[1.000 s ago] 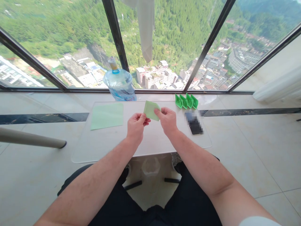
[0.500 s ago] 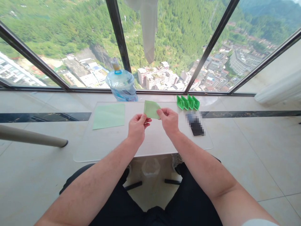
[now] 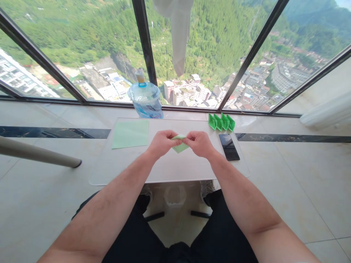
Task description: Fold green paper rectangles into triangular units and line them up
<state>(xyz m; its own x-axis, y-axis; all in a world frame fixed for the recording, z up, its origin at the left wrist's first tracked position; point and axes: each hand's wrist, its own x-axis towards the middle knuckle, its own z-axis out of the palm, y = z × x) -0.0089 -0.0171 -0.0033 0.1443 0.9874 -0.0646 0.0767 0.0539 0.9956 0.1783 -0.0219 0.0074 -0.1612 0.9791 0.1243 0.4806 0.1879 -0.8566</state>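
Observation:
A small folded piece of light green paper [image 3: 180, 147] is held over the middle of the white table [image 3: 123, 166]. My left hand [image 3: 163, 141] pinches its left side between thumb and fingers. On the opposite side my right hand [image 3: 199, 142] grips the paper the same way, the two thumbs close together. The fingers partly cover the upper part of the paper, so its exact fold is hidden. To the left, a larger flat sheet of light green paper [image 3: 130, 134] lies on the table.
Several bright green folded paper pieces [image 3: 221, 122] stand in a row at the table's back right corner. A black phone [image 3: 229, 147] lies in front of them. Behind the table, a large water bottle [image 3: 146, 99] stands by the window. A grey pole [image 3: 41, 153] reaches in from the left.
The small paper has turned and tilted, from facing me as a flat square to a point directed toward me. Both hands have drawn closer together. The view has shifted slightly.

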